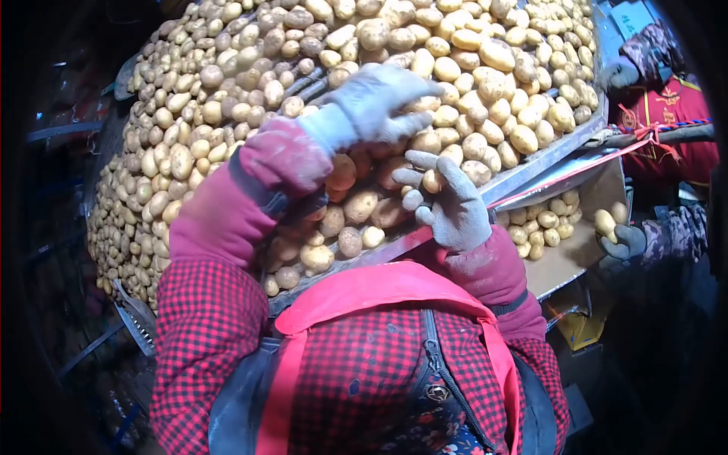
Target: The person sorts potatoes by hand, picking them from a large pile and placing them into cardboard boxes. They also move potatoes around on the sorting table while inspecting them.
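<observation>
A large heap of potatoes [485, 83] spreads over a sorting table, with the metal edge [531, 163] of that table running along its near side. My left hand [379, 102], in a grey glove, reaches across the heap. Its fingers are stretched out and apart just over the potatoes, slightly blurred, with nothing seen in them. Close to the near edge, my right hand [459, 205], also gloved, curls its fingers around a small potato [433, 180]. Larger potatoes [360, 205] lie between my forearms, some of them in shadow.
Beyond the edge at right, a cardboard box [565, 262] holds more potatoes [546, 224]. A co-worker's gloved hand [626, 243] grips potatoes beside it; their other hand [622, 73] is at the table's far right. A rope-wrapped bar [667, 133] juts out there.
</observation>
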A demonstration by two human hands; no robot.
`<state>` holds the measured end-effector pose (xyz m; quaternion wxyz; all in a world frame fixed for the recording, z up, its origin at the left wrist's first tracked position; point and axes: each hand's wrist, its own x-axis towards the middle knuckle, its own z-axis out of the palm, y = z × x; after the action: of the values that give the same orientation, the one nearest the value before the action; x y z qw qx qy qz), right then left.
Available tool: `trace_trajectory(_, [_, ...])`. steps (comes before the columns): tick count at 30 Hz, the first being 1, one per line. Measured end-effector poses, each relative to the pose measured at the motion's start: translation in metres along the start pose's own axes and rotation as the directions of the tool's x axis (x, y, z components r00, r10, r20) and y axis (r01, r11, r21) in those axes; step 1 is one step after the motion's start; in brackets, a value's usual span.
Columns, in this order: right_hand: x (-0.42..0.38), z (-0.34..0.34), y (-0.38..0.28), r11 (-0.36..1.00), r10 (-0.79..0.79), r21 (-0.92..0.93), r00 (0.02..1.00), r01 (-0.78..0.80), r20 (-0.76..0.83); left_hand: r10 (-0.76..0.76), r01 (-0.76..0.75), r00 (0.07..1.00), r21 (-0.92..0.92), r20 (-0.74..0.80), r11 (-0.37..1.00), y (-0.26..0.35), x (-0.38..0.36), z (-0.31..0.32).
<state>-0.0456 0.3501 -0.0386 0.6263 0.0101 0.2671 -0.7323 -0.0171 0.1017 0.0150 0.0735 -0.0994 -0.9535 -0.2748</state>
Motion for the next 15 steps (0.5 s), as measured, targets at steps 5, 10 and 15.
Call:
trace_trajectory(5, [-0.024,-0.015,-0.008,0.987,-0.16,0.01,0.982,0.162,-0.104,0.049,-0.123,0.968,0.296,0.248,0.947,-0.008,0.002,0.03])
trace_trajectory(10, [-0.03,-0.026,-0.006,0.963,-0.239,0.099,0.966,0.249,-0.102,-0.103,0.048,0.992,0.565,0.067,0.824,-0.046,-0.028,-0.003])
trace_trajectory(15, [-0.026,-0.037,-0.006,0.952,-0.261,0.172,0.965,0.255,0.013,-0.012,0.037,0.999,0.659,-0.043,0.751,-0.061,-0.023,-0.009])
